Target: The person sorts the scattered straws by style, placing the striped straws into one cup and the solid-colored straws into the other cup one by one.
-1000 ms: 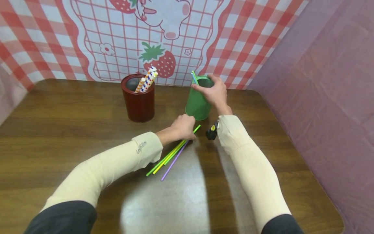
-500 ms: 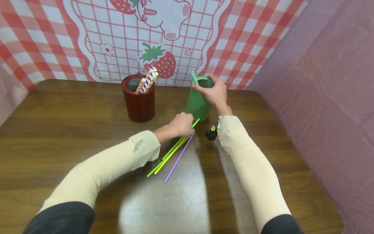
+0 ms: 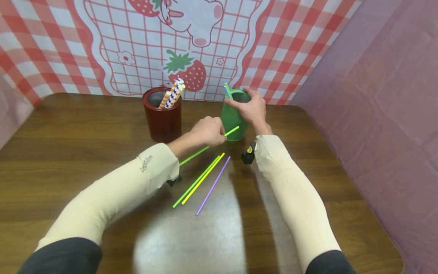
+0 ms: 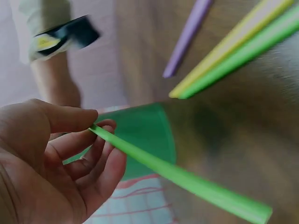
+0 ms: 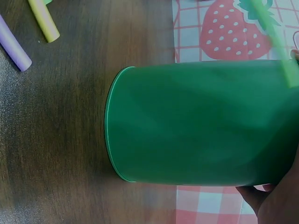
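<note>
My left hand [image 3: 209, 131] pinches a green straw [image 4: 187, 179] between thumb and fingers, raised off the table just in front of the green cup [image 3: 232, 121]. The straw slants, its far end pointing up to the right across the cup's side. My right hand [image 3: 252, 108] grips the cup by its rim from the right. A green and a blue straw [image 3: 228, 91] stick up out of the cup. On the table below the left hand lie another green straw [image 3: 195, 183], a yellow straw [image 3: 205, 176] and a purple straw [image 3: 213, 184].
A dark red cup [image 3: 163, 123] holding several patterned paper straws [image 3: 173, 95] stands left of the green cup. A checked strawberry cloth [image 3: 137, 57] hangs behind the wooden table [image 3: 85, 152]. A pinkish cloth [image 3: 386, 95] borders the right side.
My left hand has lifted one green straw off the pile and moved it up toward the green cup. The remaining straws have spread slightly apart. My right hand stays on the cup.
</note>
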Available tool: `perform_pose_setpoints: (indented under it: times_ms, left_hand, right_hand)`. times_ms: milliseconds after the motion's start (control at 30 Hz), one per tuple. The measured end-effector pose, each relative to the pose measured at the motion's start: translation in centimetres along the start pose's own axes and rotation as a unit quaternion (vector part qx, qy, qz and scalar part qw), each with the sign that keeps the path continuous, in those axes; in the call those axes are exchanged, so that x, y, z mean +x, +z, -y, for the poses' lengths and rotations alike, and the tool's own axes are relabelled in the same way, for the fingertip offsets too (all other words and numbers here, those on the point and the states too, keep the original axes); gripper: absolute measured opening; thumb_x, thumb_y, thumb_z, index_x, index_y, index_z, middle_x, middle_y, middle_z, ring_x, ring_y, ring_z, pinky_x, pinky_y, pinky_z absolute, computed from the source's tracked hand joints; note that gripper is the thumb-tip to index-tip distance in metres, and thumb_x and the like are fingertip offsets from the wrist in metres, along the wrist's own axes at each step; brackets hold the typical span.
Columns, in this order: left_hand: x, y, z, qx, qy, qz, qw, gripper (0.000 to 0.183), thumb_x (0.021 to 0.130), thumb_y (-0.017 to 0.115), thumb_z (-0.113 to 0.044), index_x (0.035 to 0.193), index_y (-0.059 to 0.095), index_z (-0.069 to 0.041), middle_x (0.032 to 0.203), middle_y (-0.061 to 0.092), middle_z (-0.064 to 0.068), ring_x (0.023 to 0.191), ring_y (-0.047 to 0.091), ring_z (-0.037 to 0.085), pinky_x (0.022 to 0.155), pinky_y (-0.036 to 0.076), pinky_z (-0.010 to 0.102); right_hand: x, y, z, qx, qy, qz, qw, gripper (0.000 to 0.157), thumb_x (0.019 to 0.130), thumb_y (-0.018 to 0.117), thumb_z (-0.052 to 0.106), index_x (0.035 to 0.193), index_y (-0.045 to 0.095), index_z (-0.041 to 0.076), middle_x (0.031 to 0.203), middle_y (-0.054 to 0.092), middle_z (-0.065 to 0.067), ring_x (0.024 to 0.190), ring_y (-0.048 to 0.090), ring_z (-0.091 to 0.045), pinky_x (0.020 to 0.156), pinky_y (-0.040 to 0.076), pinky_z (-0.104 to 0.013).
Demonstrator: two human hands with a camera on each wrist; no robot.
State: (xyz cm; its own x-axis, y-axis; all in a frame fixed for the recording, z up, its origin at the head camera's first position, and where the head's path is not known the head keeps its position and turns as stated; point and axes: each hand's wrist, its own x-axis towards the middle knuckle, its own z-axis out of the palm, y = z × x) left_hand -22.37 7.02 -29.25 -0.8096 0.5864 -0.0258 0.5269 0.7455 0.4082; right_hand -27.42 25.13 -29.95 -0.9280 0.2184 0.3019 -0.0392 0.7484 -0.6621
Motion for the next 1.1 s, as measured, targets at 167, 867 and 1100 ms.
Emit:
perform_pose_setpoints:
  times_ms: [167,867,1100]
  left_hand:
    - [-0.4,-2.9,-0.3,-0.012,0.023,-0.038,0.9989,0.017,0.087,0.066,-0.028,0.084,0.079,-0.018,0.077,0.07,-0.003,0.08,0.06,0.021,0.073,0.048,0.036]
    - [0.4,-9.7,-2.3,-0.138,0.009,-0.234,0.9624,0.065,0.088,0.064,-0.01,0.146,0.036,-0.022,0.098,0.065,0.001,0.08,0.057,0.014,0.072,0.045,0.024]
    - [0.9,-10.4,-2.2,-0.221,0.02,-0.356,0.9079,0.059,0.089,0.066,-0.008,0.14,0.041,-0.022,0.097,0.068,0.003,0.069,0.062,0.013,0.062,0.049,0.022]
  right_hand:
    - [0.1,-0.1,0.0,0.002,0.002,0.01,1.0,0.087,0.069,0.075,0.062,0.139,0.051,0.016,0.13,0.055,-0.008,0.111,0.05,-0.023,0.091,0.046,-0.041]
    - [-0.1,-0.2,0.1,0.004,0.003,0.001,1.0,0.09,0.065,0.077,0.063,0.138,0.053,0.015,0.132,0.055,-0.008,0.115,0.051,-0.024,0.095,0.043,-0.041]
    - [-0.1,-0.3,0.1,0.007,0.004,0.011,1.0,0.088,0.07,0.076,0.058,0.14,0.05,0.014,0.136,0.052,-0.009,0.117,0.049,-0.024,0.095,0.045,-0.042]
